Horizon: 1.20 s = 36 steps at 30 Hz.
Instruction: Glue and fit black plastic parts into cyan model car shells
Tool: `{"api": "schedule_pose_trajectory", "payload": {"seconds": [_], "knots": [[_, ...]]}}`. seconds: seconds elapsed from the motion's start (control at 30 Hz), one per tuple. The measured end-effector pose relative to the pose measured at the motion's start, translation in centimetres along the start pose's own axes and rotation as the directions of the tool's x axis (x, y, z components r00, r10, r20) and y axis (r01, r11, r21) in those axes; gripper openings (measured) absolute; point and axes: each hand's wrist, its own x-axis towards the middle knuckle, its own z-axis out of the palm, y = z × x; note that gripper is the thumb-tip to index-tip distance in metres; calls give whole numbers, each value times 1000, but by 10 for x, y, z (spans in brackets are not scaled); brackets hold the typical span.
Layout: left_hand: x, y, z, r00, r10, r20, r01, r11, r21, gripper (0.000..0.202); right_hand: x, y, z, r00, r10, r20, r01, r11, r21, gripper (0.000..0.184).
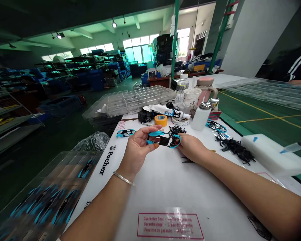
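Both my hands hold one blue and black plastic car-body part (165, 139) just above the white table (170, 187). My left hand (137, 147) pinches its left end between thumb and fingers; a thin bracelet circles that wrist. My right hand (190, 147) grips the right end, its fingers curled under and partly hidden. A second blue and black part (125, 133) lies on the table to the left of my left hand. A small heap of black pieces (177, 130) sits just beyond the held part.
Behind stand a yellow tape roll (161, 120), a glue tube (167, 110), a white bottle (201, 116), a cup and a pink flask. A pile of black parts (235, 149) and a white foam block (273, 154) lie right. Clear trays (137, 100) sit back left.
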Motion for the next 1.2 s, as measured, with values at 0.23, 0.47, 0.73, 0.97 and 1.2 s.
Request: {"api": "schedule_pose_trajectory", "payload": {"seconds": [0.23, 0.47, 0.73, 0.97, 1.2], "knots": [[-1, 1, -3, 998, 50, 30, -50, 999, 3, 30, -3, 7, -7, 997, 30, -76, -23, 996, 91, 17], [-2, 3, -2, 995, 39, 94, -46, 996, 73, 26, -10, 13, -24, 974, 1, -226, 55, 968, 245, 30], [-2, 2, 0, 993, 27, 117, -42, 990, 131, 27, -18, 2, -42, 952, 105, -287, 86, 811, 579, 21], [0, -4, -3, 991, 37, 128, -55, 989, 141, 29, -21, -6, -47, 982, 147, -116, -11, 666, 746, 30], [0, -4, -2, 993, 39, 113, -57, 986, 160, 30, -25, -10, -46, 990, 60, -131, 73, 580, 812, 14]]}}
